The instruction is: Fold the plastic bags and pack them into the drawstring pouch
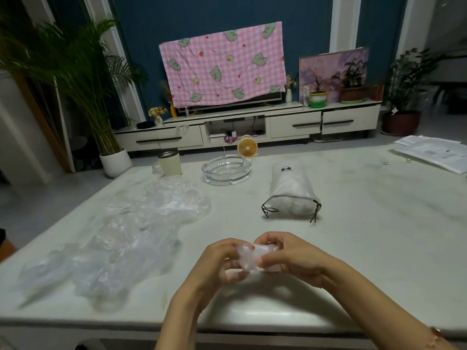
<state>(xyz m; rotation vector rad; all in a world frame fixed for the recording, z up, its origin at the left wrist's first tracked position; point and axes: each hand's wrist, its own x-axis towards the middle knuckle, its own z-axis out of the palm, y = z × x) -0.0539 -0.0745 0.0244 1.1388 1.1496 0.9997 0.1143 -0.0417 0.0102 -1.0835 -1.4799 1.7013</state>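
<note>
**Near centre.** A small folded plastic bag (252,256) is held just above the worktop (353,236) between both hands. The left hand (219,258) pinches its left end with curled fingers. The right hand (290,258) pinches its right end between thumb and fingertips. Each grip is closed tight on this one bag and has hold of nothing else. The bag looks nearly reduced to a compact wad.

**Centre, farther off.** The drawstring pouch (293,193) lies on its side, apart from the hands, with its mouth facing the near edge. Its cords hang slack at either side. White contents show at the opening and swell the walls.

**Left.** A heap of loose plastic bags (141,223), unfolded, spreads toward the near left edge.

**Far.** A glass ashtray (226,169) and a cup (169,164) stand here, with printed papers (434,152) at the far right.

**Hazards, as judged.**
- The thin film is springy, so a slackened pinch would probably let the wad open again.
- The pouch looks almost full, and forcing another bag in could push packed ones out of the mouth.
- The pouch is unanchored on a smooth surface, so a one-handed push might slide it away instead of loading it.
- A brushing forearm could sweep the heap over the near left edge.

**Writing.** A small dark emblem (286,169) marks the far end of the pouch, with no letters legible. The print on the papers is too small to read.
</note>
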